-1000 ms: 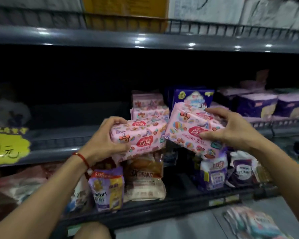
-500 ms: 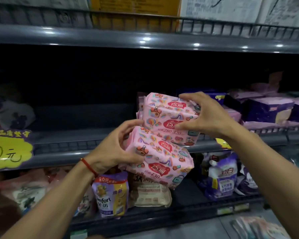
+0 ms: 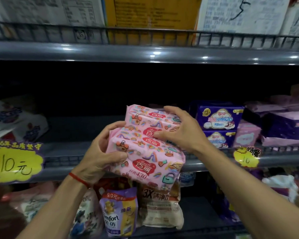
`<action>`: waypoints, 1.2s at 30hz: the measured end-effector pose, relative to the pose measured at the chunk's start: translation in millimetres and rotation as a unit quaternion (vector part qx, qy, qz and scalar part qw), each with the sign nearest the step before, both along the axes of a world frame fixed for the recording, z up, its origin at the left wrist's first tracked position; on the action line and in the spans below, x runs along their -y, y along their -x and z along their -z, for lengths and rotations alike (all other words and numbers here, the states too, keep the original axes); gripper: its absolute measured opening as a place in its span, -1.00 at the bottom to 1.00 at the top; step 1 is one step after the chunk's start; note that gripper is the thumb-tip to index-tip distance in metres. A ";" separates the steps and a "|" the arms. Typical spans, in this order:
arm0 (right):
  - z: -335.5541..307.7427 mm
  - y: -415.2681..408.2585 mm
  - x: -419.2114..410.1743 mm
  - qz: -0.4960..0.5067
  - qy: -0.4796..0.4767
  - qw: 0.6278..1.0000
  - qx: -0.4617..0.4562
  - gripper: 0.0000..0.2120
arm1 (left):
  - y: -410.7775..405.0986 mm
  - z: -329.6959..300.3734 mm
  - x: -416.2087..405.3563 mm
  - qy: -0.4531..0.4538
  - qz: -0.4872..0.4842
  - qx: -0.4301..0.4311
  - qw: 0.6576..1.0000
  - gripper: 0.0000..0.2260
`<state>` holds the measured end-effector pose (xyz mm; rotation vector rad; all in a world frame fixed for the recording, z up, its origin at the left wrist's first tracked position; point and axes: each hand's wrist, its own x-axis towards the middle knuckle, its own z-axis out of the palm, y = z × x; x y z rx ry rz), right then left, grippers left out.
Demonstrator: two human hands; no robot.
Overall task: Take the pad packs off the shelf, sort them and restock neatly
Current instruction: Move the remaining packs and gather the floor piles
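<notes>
Fingers (image 3: 162, 135) hide upper pink pack's (image 3: 145, 118) label.

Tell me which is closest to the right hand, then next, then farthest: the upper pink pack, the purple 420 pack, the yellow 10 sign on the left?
From the right hand:
1. Upper pink pack, held under its fingers.
2. Purple 420 pack, just to its right on the shelf.
3. Yellow 10 sign, far left on the shelf edge.

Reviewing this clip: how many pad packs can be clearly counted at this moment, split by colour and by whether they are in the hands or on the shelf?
Pink patterned packs held in the hands: 2 (upper pink pack, lower pink pack)
Purple packs stacked on the middle shelf: 2 (upper purple pack, lower purple pack)
Total: 4
The packs further right are too blurred to count.
</notes>
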<state>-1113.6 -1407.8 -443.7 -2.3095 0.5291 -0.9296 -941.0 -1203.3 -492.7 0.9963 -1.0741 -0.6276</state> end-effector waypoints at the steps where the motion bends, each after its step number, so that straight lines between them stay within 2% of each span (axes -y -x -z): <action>1: 4.5 -6.9 -3.7 -0.003 -0.013 1.000 0.003 -0.12 | -3.7 3.0 -2.8 -0.002 -0.007 -0.006 1.000 -0.22; 4: 18.6 -15.8 -20.5 0.046 -0.052 0.997 0.014 -0.11 | -8.9 14.8 -8.2 -0.002 -0.025 -0.022 0.999 -0.23; 6: 28.1 -12.6 -28.7 0.068 -0.131 0.989 0.025 -0.05 | -7.6 21.6 -10.4 0.000 -0.026 -0.028 0.999 -0.23; 8: 34.6 -4.2 -32.3 0.018 -0.250 0.966 0.072 -0.01 | -3.9 26.1 -12.2 0.004 -0.025 -0.029 0.999 -0.22; 10: 41.5 7.5 -30.9 -0.049 -0.340 0.932 0.114 -0.06 | 1.5 28.5 -12.6 0.016 -0.033 -0.035 0.999 -0.22; 11: 44.8 14.2 -29.8 -0.089 -0.367 0.918 0.124 -0.08 | 4.5 28.6 -12.0 0.026 -0.039 -0.043 0.998 -0.23; 13: 49.3 27.6 -29.0 -0.184 -0.389 0.892 0.138 0.03 | 10.6 24.8 -9.2 0.051 -0.050 -0.060 0.996 -0.27; 15: 40.5 40.4 -31.6 -0.262 -0.344 0.894 0.118 0.08 | 15.7 14.3 -4.0 0.070 -0.058 -0.054 0.994 -0.31; 17: 21.5 48.3 -29.3 -0.288 -0.269 0.916 0.080 -0.03 | 17.8 -0.4 4.6 0.080 -0.062 -0.026 0.995 -0.32; 19: -0.8 47.6 -17.5 -0.271 -0.232 0.932 0.069 -0.13 | 14.6 -16.3 18.2 0.085 -0.057 -0.001 0.995 -0.30; 23: -34.9 26.6 23.4 -0.223 -0.192 0.955 0.046 -0.19 | -6.3 -41.8 59.2 0.085 -0.065 -0.005 0.994 -0.21; 27: -61.0 -1.5 75.5 -0.155 -0.105 0.981 -0.055 0.12 | -36.9 -53.7 100.5 0.069 -0.062 -0.006 0.996 -0.24; 30: -78.9 -19.4 104.9 -0.112 -0.020 0.987 -0.116 0.01 | -53.7 -54.0 130.8 0.063 -0.079 -0.029 0.994 -0.23; 34: -93.4 -32.3 129.2 -0.075 0.036 0.977 -0.197 -0.15 | -64.3 -43.9 167.8 0.067 -0.102 -0.020 0.992 -0.21; 36: -91.3 -38.5 140.2 -0.061 0.058 0.965 -0.248 -0.19 | -62.9 -32.3 178.6 0.045 -0.111 -0.015 0.993 -0.12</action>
